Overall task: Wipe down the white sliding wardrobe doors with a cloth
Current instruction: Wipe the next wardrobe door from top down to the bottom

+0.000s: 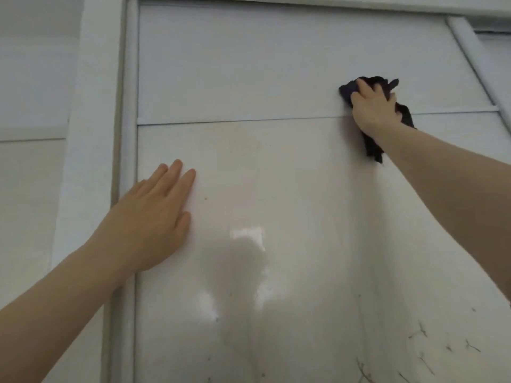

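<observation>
A white sliding wardrobe door (276, 175) fills the view, split by a thin horizontal seam (235, 121) into an upper and a lower panel. My right hand (373, 106) presses a dark crumpled cloth (403, 117) against the door at the seam, near the door's right side. Part of the cloth sticks out above my fingers and a tail hangs down below my wrist. My left hand (154, 217) lies flat on the lower panel near the door's left edge, fingers straight and holding nothing.
A white vertical frame post (91, 134) runs down the left of the door, with a wall (30, 106) beyond it. A second door's edge (475, 64) shows at the upper right. Dark scratch marks (431, 344) and small spots mark the lower right panel.
</observation>
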